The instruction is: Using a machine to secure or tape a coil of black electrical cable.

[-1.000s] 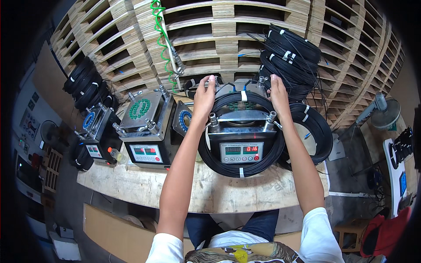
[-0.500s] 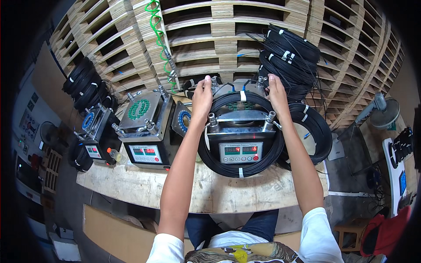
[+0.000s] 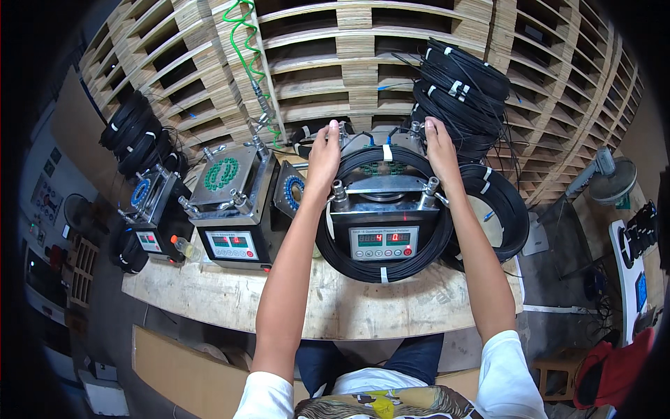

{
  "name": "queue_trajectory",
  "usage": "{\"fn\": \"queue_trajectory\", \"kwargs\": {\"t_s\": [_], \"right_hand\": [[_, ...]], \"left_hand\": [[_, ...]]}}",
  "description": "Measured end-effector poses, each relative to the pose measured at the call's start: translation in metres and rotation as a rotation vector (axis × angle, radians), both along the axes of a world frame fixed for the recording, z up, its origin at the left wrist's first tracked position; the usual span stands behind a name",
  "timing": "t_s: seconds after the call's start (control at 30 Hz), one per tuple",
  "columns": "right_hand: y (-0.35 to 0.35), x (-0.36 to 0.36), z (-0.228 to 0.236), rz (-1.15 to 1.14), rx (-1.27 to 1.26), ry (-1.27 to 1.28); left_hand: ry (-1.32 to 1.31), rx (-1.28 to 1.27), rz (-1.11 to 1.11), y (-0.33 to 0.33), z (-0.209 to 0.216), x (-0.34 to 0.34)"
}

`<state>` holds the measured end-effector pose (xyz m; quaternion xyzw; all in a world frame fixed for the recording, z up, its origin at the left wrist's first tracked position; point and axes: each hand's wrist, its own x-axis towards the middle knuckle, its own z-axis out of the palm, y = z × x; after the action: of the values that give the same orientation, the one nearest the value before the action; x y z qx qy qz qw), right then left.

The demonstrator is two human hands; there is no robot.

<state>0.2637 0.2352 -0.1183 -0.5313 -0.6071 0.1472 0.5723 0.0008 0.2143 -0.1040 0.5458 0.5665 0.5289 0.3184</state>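
In front of me stands a bench polishing machine (image 3: 384,241) with a black body, a metal top and red lit digits. A coil of black cable (image 3: 382,274), tied with white tape, hangs around it. Blue-tipped cable ends (image 3: 388,138) reach the holder at its top. My left hand (image 3: 325,159) is closed about the rear left corner clamp (image 3: 341,130), thumb upward. Opposite it, my right hand (image 3: 442,152) closes at the rear right clamp (image 3: 417,128). Most fingers of both hands are hidden. The front clamps (image 3: 429,188) stand untouched between my forearms.
Two similar machines (image 3: 227,209) stand left on the wooden bench (image 3: 209,286), beside a small orange-capped bottle (image 3: 183,246). Black cable coils (image 3: 460,91) are stacked behind right; another coil (image 3: 513,223) lies at right. A green spiral hose (image 3: 244,49) hangs before stacked pallets (image 3: 307,66).
The green hose and its metal end have swung a little to the left. Digits on the front machine and the middle machine have changed. My hands have stayed almost in place.
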Motion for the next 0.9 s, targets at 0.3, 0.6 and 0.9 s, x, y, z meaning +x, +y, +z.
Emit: {"fn": "queue_trajectory", "kwargs": {"t_s": [0.3, 0.6, 0.9], "right_hand": [[-0.014, -0.005, 0.012, 0.170, -0.150, 0.159], [-0.006, -0.003, 0.004, 0.045, -0.213, 0.106], [-0.009, -0.002, 0.010, 0.206, -0.181, 0.143]], "left_hand": [[0.004, -0.018, 0.050, -0.013, 0.010, 0.004], [-0.008, 0.089, -0.007, -0.017, 0.011, 0.006], [0.092, 0.057, 0.084, -0.003, -0.002, 0.002]]}}
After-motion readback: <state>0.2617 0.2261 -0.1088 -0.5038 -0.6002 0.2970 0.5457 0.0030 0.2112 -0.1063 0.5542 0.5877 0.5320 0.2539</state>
